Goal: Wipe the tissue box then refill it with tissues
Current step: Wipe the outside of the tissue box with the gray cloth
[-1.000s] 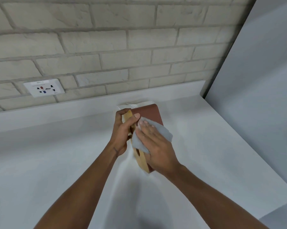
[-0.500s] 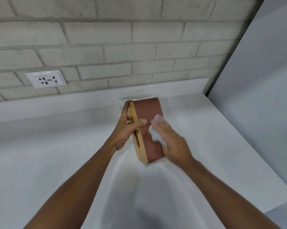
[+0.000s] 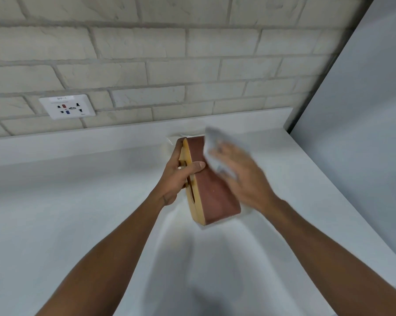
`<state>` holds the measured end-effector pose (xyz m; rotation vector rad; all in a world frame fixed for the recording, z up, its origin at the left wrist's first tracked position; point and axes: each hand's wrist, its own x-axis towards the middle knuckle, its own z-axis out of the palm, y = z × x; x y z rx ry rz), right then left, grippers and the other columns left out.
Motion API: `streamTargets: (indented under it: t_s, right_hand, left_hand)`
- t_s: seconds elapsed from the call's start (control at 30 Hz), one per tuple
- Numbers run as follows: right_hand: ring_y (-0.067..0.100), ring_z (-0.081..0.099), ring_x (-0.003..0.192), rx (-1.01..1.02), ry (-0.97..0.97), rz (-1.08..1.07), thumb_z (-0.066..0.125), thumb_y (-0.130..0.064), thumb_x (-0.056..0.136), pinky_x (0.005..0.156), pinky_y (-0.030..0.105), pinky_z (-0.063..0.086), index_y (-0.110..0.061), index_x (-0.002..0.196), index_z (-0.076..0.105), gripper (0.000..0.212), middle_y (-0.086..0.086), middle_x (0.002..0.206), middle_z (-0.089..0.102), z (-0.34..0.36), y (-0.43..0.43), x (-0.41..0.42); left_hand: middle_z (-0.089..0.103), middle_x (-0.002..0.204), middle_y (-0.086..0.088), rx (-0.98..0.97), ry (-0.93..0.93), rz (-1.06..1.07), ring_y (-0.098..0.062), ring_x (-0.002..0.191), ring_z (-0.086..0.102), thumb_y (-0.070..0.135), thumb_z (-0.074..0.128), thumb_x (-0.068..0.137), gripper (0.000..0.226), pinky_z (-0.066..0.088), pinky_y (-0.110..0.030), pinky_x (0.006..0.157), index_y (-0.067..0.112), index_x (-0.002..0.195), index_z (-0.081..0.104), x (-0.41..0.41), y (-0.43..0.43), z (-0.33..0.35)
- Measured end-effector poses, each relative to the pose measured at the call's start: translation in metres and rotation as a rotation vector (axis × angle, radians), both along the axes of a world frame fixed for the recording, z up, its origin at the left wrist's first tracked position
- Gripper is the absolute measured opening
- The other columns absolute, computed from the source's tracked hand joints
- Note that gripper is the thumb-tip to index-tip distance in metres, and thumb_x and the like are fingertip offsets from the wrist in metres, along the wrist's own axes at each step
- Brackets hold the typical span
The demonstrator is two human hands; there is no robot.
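A brown tissue box point(image 3: 212, 190) with a pale wooden slotted lid is held on its side above the white counter, lid face turned left. My left hand point(image 3: 177, 176) grips it, fingers on the lid face and thumb across the brown side. My right hand point(image 3: 240, 179), blurred by motion, presses a white cloth point(image 3: 215, 144) against the far right part of the brown side. A clear plastic pack point(image 3: 185, 135) lies on the counter behind the box, mostly hidden.
The white counter point(image 3: 78, 213) runs left and toward me, with a raised white ledge along a pale brick wall. A white wall socket point(image 3: 67, 106) sits on the wall at left. A grey panel point(image 3: 361, 110) closes off the right side.
My right hand with the cloth has swept from the near part of the box's brown side up toward its far end. My left hand keeps its hold.
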<state>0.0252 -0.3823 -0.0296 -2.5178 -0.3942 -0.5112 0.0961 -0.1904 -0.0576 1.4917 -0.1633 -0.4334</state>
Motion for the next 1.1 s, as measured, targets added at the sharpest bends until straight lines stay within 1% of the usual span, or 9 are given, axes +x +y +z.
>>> streamTargets:
  t_s: [0.1, 0.27, 0.43, 0.57, 0.67, 0.77, 0.83, 0.93, 1.1]
  right_hand:
    - [0.020, 0.003, 0.153, -0.353, 0.066, 0.085, 0.034, -0.047, 0.101, 0.119, 0.049, 0.026, -0.022, 0.156, 0.025, 0.061, -0.002, 0.164, 0.015, -0.042, -0.009, -0.016]
    - [0.022, 0.016, 0.152, -0.468, -0.025, 0.220, 0.045, -0.036, 0.100, 0.119, 0.049, 0.025, -0.016, 0.153, 0.032, 0.058, 0.002, 0.162, 0.025, -0.074, -0.008, -0.060]
    - [0.021, 0.024, 0.149, -0.239, -0.051, -0.007, 0.047, -0.030, 0.102, 0.115, 0.047, 0.034, -0.011, 0.149, 0.040, 0.051, 0.005, 0.157, 0.035, -0.070, -0.003, -0.046]
    - [0.023, 0.027, 0.148, -0.359, -0.122, 0.198, 0.046, -0.031, 0.103, 0.118, 0.045, 0.030, -0.012, 0.147, 0.043, 0.049, 0.006, 0.156, 0.037, -0.080, 0.001, -0.056]
    - [0.022, 0.029, 0.147, -0.170, -0.113, -0.095, 0.041, -0.032, 0.104, 0.113, 0.049, 0.037, -0.012, 0.146, 0.045, 0.047, 0.006, 0.155, 0.039, -0.067, -0.005, -0.040]
    - [0.028, 0.026, 0.148, -0.333, -0.134, 0.080, 0.043, -0.034, 0.103, 0.118, 0.048, 0.028, -0.009, 0.148, 0.041, 0.051, 0.010, 0.157, 0.034, -0.071, 0.017, -0.050]
    - [0.025, 0.024, 0.149, -0.404, -0.130, 0.180, 0.052, -0.028, 0.098, 0.119, 0.047, 0.026, -0.012, 0.150, 0.038, 0.056, 0.007, 0.159, 0.032, -0.074, 0.014, -0.054]
    - [0.022, 0.021, 0.150, -0.260, -0.087, -0.045, 0.058, -0.021, 0.096, 0.117, 0.049, 0.029, -0.012, 0.150, 0.038, 0.058, 0.006, 0.159, 0.032, -0.067, 0.009, -0.036]
    - [0.023, 0.025, 0.149, -0.314, -0.096, 0.105, 0.057, -0.025, 0.098, 0.117, 0.047, 0.031, -0.010, 0.148, 0.042, 0.054, 0.006, 0.157, 0.035, -0.082, 0.016, -0.070]
  left_hand:
    - [0.076, 0.096, 0.018, 0.022, 0.013, -0.009, 0.003, 0.085, 0.073, 0.018, 0.070, 0.098, 0.066, 0.055, -0.032, 0.076, 0.076, 0.114, 0.044, 0.004, 0.000, 0.000]
    - [0.078, 0.106, 0.012, 0.011, 0.037, 0.005, -0.002, 0.091, 0.075, 0.021, 0.073, 0.096, 0.077, 0.058, -0.031, 0.079, 0.062, 0.144, 0.030, 0.009, -0.004, -0.001]
    - [0.075, 0.119, 0.008, 0.035, 0.075, 0.043, -0.021, 0.113, 0.070, 0.036, 0.081, 0.085, 0.087, 0.054, -0.050, 0.096, 0.065, 0.148, 0.029, 0.007, -0.003, 0.001]
    - [0.074, 0.122, 0.000, 0.020, 0.043, 0.028, -0.015, 0.107, 0.073, 0.029, 0.079, 0.088, 0.080, 0.055, -0.044, 0.090, 0.068, 0.140, 0.032, 0.005, -0.002, 0.002]
    - [0.075, 0.121, 0.002, 0.021, 0.044, 0.030, -0.018, 0.109, 0.072, 0.031, 0.079, 0.085, 0.085, 0.054, -0.049, 0.093, 0.072, 0.140, 0.029, 0.002, -0.001, 0.003]
    - [0.076, 0.102, 0.006, -0.009, 0.028, 0.040, -0.006, 0.092, 0.073, 0.020, 0.074, 0.094, 0.078, 0.059, -0.035, 0.082, 0.070, 0.139, 0.034, 0.001, 0.000, -0.001]
    - [0.075, 0.096, 0.009, -0.030, 0.016, 0.021, -0.002, 0.084, 0.073, 0.016, 0.071, 0.096, 0.072, 0.060, -0.028, 0.073, 0.075, 0.121, 0.039, 0.000, 0.000, -0.001]
    - [0.075, 0.106, 0.003, -0.034, 0.022, 0.003, -0.009, 0.088, 0.073, 0.017, 0.071, 0.096, 0.065, 0.059, -0.039, 0.078, 0.079, 0.102, 0.052, -0.003, 0.001, 0.000]
    - [0.074, 0.106, -0.002, -0.097, -0.010, 0.033, -0.012, 0.088, 0.074, 0.009, 0.070, 0.097, 0.054, 0.060, -0.026, 0.065, 0.059, 0.111, 0.057, -0.003, 0.003, 0.001]
